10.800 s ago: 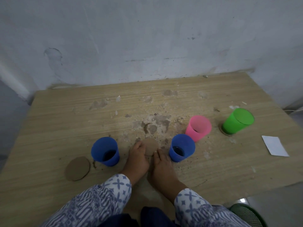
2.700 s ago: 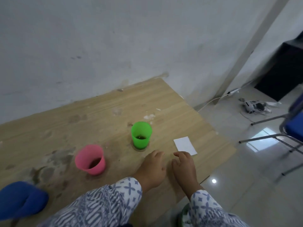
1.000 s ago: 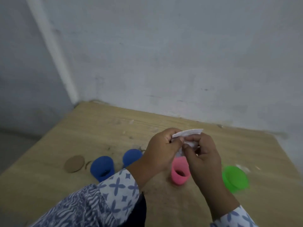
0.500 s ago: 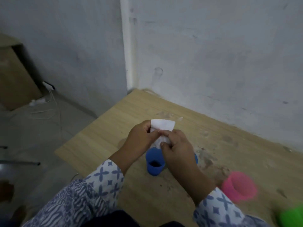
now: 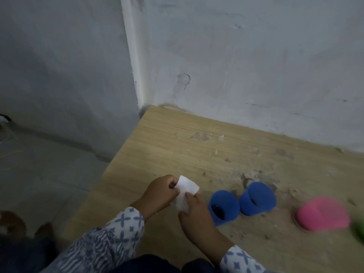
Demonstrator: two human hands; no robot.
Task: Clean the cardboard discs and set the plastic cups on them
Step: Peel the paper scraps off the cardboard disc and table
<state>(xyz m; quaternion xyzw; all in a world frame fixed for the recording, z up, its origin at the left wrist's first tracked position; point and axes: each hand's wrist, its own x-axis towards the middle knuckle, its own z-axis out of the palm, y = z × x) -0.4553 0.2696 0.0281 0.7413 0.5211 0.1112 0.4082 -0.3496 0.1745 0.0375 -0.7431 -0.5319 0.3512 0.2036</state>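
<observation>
Just left of the nearer blue cup (image 5: 223, 206), left hand (image 5: 159, 194) and right hand (image 5: 197, 213) pinch white paper (image 5: 186, 191).

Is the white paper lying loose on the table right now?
No, the left hand and right hand both pinch the white paper between their fingers.

Stained wooden table (image 5: 167, 138): blue cup (image 5: 223, 206) just beside second blue cup (image 5: 257, 199); blurred pink cup (image 5: 323, 213) further right.

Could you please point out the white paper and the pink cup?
white paper (image 5: 187, 187): head view, on its upper flap.
pink cup (image 5: 323, 213): head view, middle of its blurred body.
</observation>
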